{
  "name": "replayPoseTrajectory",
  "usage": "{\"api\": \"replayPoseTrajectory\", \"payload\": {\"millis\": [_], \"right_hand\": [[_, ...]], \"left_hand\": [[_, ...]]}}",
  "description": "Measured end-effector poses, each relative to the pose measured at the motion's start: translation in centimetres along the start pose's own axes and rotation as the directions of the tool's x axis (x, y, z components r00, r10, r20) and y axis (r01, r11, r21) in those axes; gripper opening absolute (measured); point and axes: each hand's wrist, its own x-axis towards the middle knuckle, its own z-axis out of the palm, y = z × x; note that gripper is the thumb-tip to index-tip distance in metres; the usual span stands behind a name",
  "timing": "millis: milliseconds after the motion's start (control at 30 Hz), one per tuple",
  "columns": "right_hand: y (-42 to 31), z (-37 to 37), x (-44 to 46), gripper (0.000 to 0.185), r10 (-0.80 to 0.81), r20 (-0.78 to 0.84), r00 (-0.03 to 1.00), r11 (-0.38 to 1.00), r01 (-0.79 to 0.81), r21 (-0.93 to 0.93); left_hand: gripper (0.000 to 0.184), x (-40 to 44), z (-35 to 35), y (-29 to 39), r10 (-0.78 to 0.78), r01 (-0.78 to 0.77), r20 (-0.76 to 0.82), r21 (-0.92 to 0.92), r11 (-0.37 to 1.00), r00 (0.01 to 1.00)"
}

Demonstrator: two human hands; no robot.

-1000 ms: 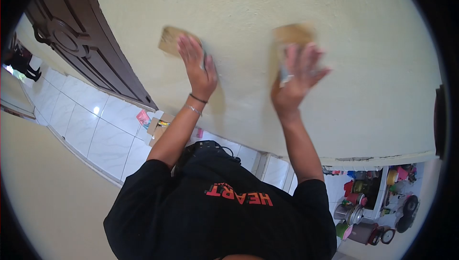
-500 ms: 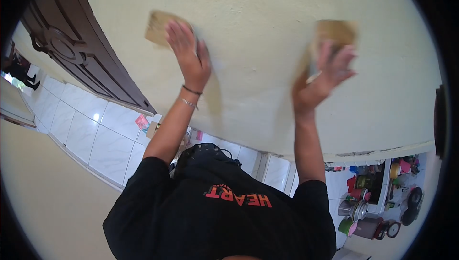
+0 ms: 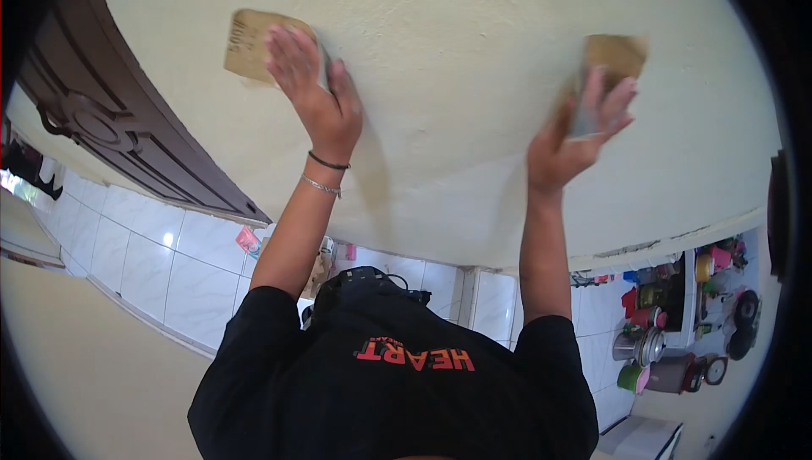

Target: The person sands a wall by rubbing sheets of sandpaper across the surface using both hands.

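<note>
My left hand (image 3: 304, 79) lies flat over a sheet of sandpaper (image 3: 247, 44), its fingers pressing the sheet against the cream wall (image 3: 423, 113). Printed marks show on the sheet's brown back. To the right, my right hand (image 3: 584, 126) holds a second piece of sandpaper (image 3: 616, 54) on the same wall, fingers spread over its lower part. A greyish edge shows under the palm of that hand. The sheets' faces toward the wall are hidden.
A brown panelled door (image 3: 110, 113) stands at left, above a white tiled floor (image 3: 194, 282). Pots and kitchenware (image 3: 647, 346) fill a space at lower right. A dark bag-like thing (image 3: 368, 282) is near my body. A person's dark-clothed legs (image 3: 34, 172) show far left.
My left hand and its sandpaper have moved left and slightly up. My right hand with its sandpaper has shifted a little right. The whole view has shifted slightly too.
</note>
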Motion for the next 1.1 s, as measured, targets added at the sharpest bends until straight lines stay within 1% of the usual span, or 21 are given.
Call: {"api": "replayPoseTrajectory", "payload": {"millis": [67,100,167,233,267,367,433,467,533,567,633,700,800,833,867,900,933,967,1000,1033,1100], "right_hand": [[0.5,-0.5,0.9,0.038,0.135,-0.018,0.991,0.987,-0.136,-0.09],[-0.3,-0.3,-0.3,0.039,0.094,0.04,0.995,0.993,-0.091,-0.078],[-1.9,0.9,-5.2,0.039,0.052,0.239,0.969,0.992,-0.024,-0.121],[-2.7,1.1,-8.1,0.041,-0.036,0.341,0.939,0.99,0.08,-0.117],[-1.7,0.6,-7.6,0.041,-0.031,0.332,0.943,0.986,0.084,-0.147],[1.9,-2.2,-1.6,0.038,0.052,0.075,0.996,0.995,-0.046,-0.084],[5.2,-4.1,1.4,0.04,0.108,-0.056,0.993,0.988,-0.113,-0.104],[5.6,-4.7,1.3,0.04,0.106,-0.07,0.992,0.985,-0.114,-0.126],[5.4,-4.6,0.4,0.049,0.087,-0.023,0.996,0.988,-0.089,-0.129],[5.3,-3.9,-1.7,0.054,0.04,0.088,0.995,0.982,-0.023,-0.186],[5.0,-3.7,-4.2,0.052,-0.057,0.206,0.977,0.988,0.086,-0.132],[7.7,-5.8,-3.5,0.038,-0.024,0.143,0.989,0.988,0.045,-0.146],[14.3,-10.6,-0.5,0.039,0.131,-0.136,0.982,0.953,-0.162,-0.257],[16.2,-11.9,0.1,0.04,0.165,-0.227,0.96,0.941,-0.222,-0.257],[17.1,-12.3,-0.3,0.04,0.168,-0.23,0.959,0.938,-0.228,-0.263],[18.1,-12.7,-1.1,0.043,0.334,-0.342,0.878,0.931,-0.364,-0.027],[19.1,-12.9,-1.9,0.046,0.499,-0.408,0.764,0.867,-0.447,0.223],[18.9,-12.9,-3.5,0.046,0.495,-0.415,0.763,0.869,-0.443,0.221],[17.4,-12.6,-5.9,0.05,0.367,-0.274,0.889,0.92,-0.39,-0.033],[17.1,-12.3,-7.3,0.057,0.26,-0.092,0.961,0.923,-0.275,-0.27],[19.1,-13.2,-8.7,0.057,0.25,-0.121,0.961,0.931,-0.273,-0.241]], "left_hand": [[0.056,0.6,0.9,0.7,-0.05,0.043,-0.101,-0.065,0.997,0.994],[0.056,-0.5,1.6,1.5,-0.051,0.044,-0.095,-0.075,0.996,0.994],[0.059,-4.8,2.7,3.2,0.136,-0.134,0.12,-0.022,0.991,0.983],[0.063,-6.9,3.0,3.8,0.157,-0.141,0.203,-0.088,0.986,0.967],[0.061,-6.5,2.8,3.2,0.158,-0.144,0.185,-0.088,0.986,0.97],[0.057,-1.4,2.7,3.1,0.164,-0.165,0.042,0.01,0.986,0.985],[0.054,2.1,2.8,4.1,0.047,-0.073,-0.119,-0.223,0.972,0.992],[0.054,2.2,3.2,4.7,0.056,-0.084,-0.119,-0.245,0.966,0.991],[0.051,1.8,3.7,6.6,0.095,-0.094,-0.091,0.011,0.995,0.991],[0.051,0.6,4.2,7.6,0.102,-0.104,-0.089,-0.009,0.995,0.991],[0.05,-2.0,5.9,9.4,0.299,-0.301,0.051,0.033,0.953,0.953],[0.051,-0.8,5.9,9.1,0.303,-0.304,0.03,0.09,0.948,0.953],[0.049,3.2,5.1,9.6,0.263,-0.256,-0.059,0.101,0.961,0.963],[0.049,4.2,5.7,10.6,0.213,-0.247,-0.186,-0.184,0.951,0.959],[0.05,4.0,6.0,11.5,0.167,-0.179,-0.161,-0.064,0.982,0.973],[0.05,3.5,6.1,12.4,0.118,-0.111,-0.142,0.059,0.992,0.983],[0.05,1.9,6.8,13.3,0.122,-0.116,-0.142,0.052,0.992,0.982],[0.051,-0.6,8.0,14.1,0.199,-0.194,-0.062,0.073,0.978,0.978],[0.052,-2.5,8.8,14.6,0.273,-0.274,0.018,0.089,0.958,0.962],[0.052,-3.2,9.1,15.0,0.284,-0.284,0.012,0.083,0.955,0.959],[0.054,-4.0,9.6,15.3,0.287,-0.292,0.057,0.164,0.942,0.956]]}}
